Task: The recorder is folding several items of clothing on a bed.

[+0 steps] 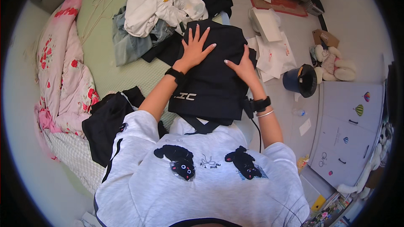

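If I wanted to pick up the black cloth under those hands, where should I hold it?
Probably at both ends of the near edge of the black cloth, coming from the person's side, fingers under and thumbs on top. It lies flat, and that edge looks fairly straight. The left hand and right hand are on its farther part, leaving the near edge free.

There are two hands (pixel 195 53), two wristbands (pixel 260 104), one bracelet (pixel 266 113) and one bin (pixel 292 80).

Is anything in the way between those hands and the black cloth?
No, nothing visible is: the left hand lies flat on the black cloth, and the right hand touches its right side.
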Demonstrator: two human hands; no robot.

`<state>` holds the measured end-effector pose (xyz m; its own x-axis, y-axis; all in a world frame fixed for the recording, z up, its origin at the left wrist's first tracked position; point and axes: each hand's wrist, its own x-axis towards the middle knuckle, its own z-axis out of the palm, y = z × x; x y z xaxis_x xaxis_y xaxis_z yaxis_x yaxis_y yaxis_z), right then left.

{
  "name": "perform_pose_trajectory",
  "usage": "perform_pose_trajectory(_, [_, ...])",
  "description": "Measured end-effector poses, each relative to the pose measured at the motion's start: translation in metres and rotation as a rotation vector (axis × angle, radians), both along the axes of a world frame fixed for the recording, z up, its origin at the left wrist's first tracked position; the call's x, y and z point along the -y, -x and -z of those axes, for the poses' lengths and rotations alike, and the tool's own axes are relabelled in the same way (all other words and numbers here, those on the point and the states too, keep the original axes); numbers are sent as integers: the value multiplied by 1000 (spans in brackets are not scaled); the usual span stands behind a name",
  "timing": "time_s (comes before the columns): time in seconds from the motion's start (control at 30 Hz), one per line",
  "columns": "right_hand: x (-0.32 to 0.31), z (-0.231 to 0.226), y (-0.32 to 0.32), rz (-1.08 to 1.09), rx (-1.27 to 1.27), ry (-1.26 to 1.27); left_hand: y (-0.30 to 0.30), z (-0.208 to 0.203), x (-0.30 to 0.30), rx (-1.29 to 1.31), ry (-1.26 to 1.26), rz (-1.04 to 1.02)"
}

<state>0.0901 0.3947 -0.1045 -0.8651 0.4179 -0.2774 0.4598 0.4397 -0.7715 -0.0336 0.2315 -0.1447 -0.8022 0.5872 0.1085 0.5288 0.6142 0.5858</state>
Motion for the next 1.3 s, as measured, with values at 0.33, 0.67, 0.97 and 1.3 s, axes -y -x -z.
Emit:
perform_pose_trajectory(0.33, [27,-29,-61,111,-131,64,-22,7,-24,-321,203,311])
perform_pose_trajectory(0.67, [14,-5,-33,25,-78,-691,-34,18,-33,-324,231,276])
perform_pose_trajectory(0.97, [-10,61,-61,649,-160,294,-131,-15,-1,-222,95,666])
perform_pose_trajectory(1.3, [-20,31,-52,431,26,765,-157,-63,53,12,-82,814])
